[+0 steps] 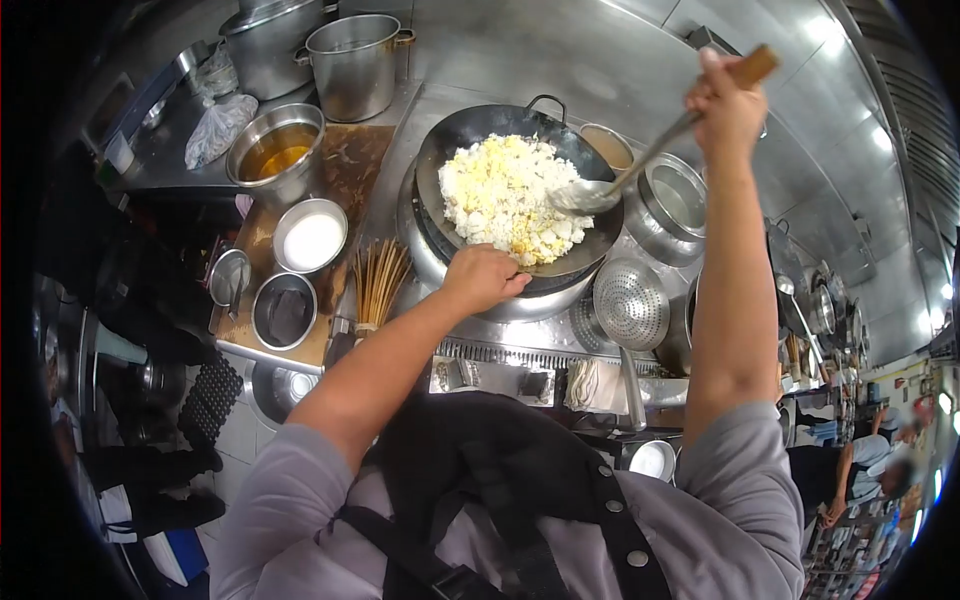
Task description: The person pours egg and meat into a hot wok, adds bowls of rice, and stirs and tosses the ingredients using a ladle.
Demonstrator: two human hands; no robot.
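A black wok (447,130) sits on the burner, tilted a little. It holds white rice mixed with yellow egg (510,190). My left hand (483,279) is closed on the wok's near rim; its fingertips are partly hidden, and I cannot see whether a cloth or handle lies under them. Raised at the upper right, my right hand (728,105) grips the wooden handle (755,66) of a metal wok ladle (587,197). The ladle's bowl touches the right side of the rice.
A perforated strainer (630,303) rests right of the burner, beside a metal pot (675,195). On the left stand a pot of brown liquid (278,150), a bowl of white contents (310,237) and a bamboo brush (378,280). Another person (850,480) is at far right.
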